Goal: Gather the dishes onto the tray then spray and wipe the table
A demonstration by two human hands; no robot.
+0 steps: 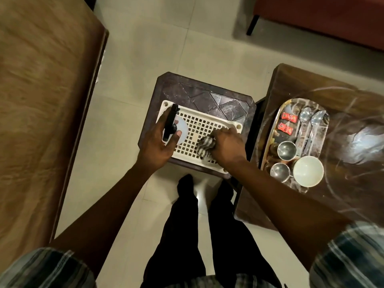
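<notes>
My left hand grips a spray bottle with a black trigger head and a pale body, over the left end of a cream perforated plastic tray. Beside it, my right hand holds a striped cloth bunched on the same tray. That cream tray lies on a dark plastic stool. To the right, the brown table carries a steel tray holding two steel cups, a white bowl, spoons and red sachets. Streaks shine on the tabletop.
A wooden bed or bench fills the left side. A red-brown sofa stands at the back right. My legs in dark trousers stand on the pale tiled floor between the stool and me.
</notes>
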